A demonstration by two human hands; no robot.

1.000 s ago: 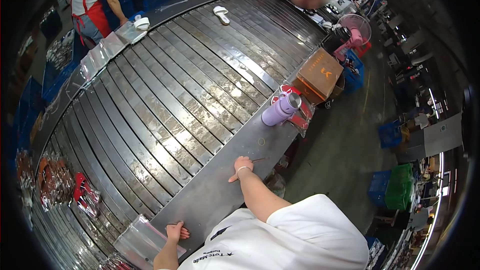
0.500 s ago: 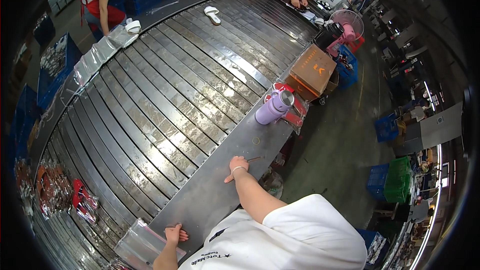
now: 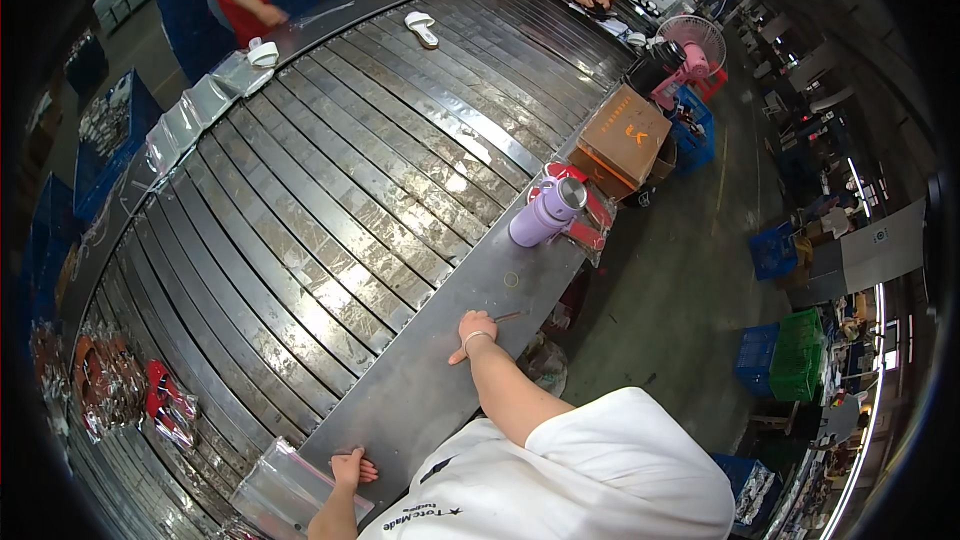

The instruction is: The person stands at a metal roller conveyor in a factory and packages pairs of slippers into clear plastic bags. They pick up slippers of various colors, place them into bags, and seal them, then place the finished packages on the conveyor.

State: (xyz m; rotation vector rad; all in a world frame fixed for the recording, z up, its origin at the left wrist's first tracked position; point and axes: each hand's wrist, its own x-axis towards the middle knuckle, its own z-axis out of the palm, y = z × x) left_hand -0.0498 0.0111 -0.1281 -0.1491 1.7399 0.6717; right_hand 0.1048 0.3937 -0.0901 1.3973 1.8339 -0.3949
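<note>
My left hand (image 3: 352, 466) rests at the near edge of the grey metal ledge (image 3: 440, 340), its fingers loosely bent and slightly apart, holding nothing. Beside it lies a stack of clear plastic bags (image 3: 283, 485). Farther along the same ledge, my right hand (image 3: 476, 328) is closed, palm down, with the thumb sticking out. A thin dark stick (image 3: 511, 317) pokes out from its outer side; the rest of it is hidden by the fingers. Beyond that hand, a yellowish ring (image 3: 512, 280) lies flat, and a lilac bottle (image 3: 545, 215) stands near red bagged sandals (image 3: 590, 225).
The slatted metal conveyor (image 3: 330, 200) curves past the ledge, carrying a white sandal (image 3: 423, 30) and bagged red and brown footwear (image 3: 105, 380). A cardboard box (image 3: 622, 140) and pink fan (image 3: 695, 55) stand at far right. Two people work across the belt.
The co-worker in the red apron at the far left has shifted right and leans toward the conveyor's far edge. My hands stay where they were.
</note>
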